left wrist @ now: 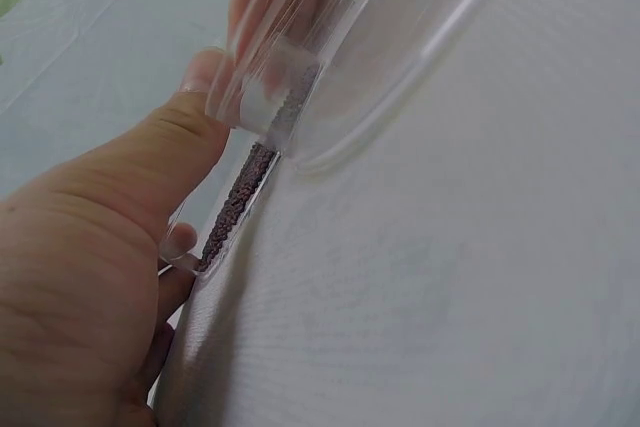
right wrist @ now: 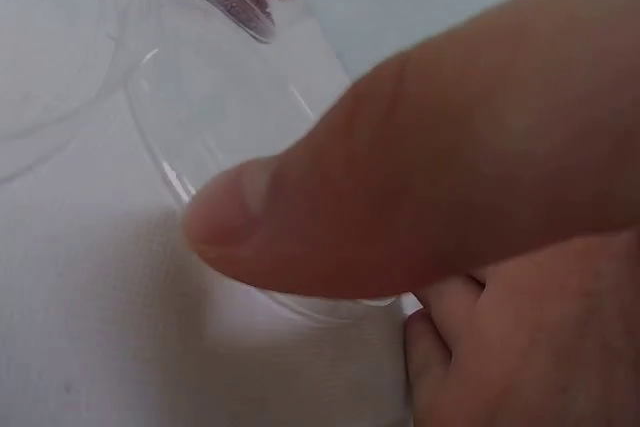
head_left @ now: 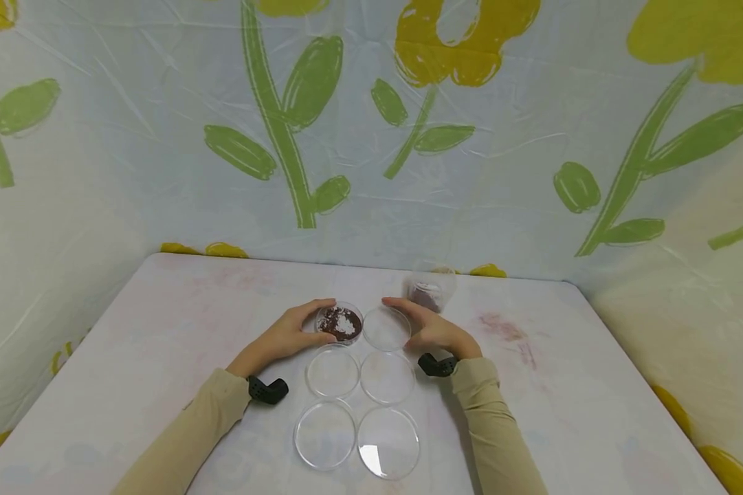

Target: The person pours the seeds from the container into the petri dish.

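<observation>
In the head view my left hand grips a round clear petri dish by its sides. Dark brown granules topped with white powder lie inside it. The left wrist view shows the granule layer edge-on through the dish wall, near my thumb. Beside it, my right hand holds a second clear petri dish between thumb and fingers; nothing shows inside. Close up in the right wrist view, the thumb presses the rim of that clear dish. The two dishes stand side by side, their rims close together.
Several clear round dishes, among them one at the front right and one at the front left, lie in two columns nearer me. Behind my right hand stands a clear container with purplish-brown contents. Reddish smudges mark the white tabletop.
</observation>
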`<state>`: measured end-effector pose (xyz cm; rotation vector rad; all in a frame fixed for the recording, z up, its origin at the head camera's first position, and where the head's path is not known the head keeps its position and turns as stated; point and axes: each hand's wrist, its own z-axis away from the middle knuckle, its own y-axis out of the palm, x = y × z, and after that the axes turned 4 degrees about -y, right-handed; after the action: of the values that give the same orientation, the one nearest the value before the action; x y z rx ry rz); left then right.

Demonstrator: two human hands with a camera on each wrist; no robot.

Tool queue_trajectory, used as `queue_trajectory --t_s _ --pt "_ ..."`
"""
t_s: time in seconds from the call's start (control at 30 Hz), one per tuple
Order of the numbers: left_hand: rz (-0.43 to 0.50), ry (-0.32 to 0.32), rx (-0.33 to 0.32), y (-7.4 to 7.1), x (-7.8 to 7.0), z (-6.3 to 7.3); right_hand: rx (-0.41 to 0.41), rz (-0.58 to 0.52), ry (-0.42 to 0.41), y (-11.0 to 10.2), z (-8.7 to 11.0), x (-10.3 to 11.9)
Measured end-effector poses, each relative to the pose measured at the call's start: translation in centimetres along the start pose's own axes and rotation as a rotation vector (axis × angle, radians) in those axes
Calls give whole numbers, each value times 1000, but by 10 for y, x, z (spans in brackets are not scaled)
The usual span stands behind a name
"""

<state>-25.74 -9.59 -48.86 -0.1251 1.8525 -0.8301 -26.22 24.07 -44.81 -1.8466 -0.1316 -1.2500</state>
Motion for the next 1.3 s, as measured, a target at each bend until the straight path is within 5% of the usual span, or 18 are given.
queue_trajectory --t_s 0.17,0.57,0.93,1.3 --pt "0 -16 3 0 -3 1 -4 37 -35 1 -1 -3" --pt "-17 3 -7 1 -2 1 -114 -68 -44 1 -1 -7" --pt "-13 -23 2 0 -2 0 -146 -174 -46 -1 -2 31" --pt "-37 3 0 1 -3 0 -167 -132 -64 -2 -6 42"
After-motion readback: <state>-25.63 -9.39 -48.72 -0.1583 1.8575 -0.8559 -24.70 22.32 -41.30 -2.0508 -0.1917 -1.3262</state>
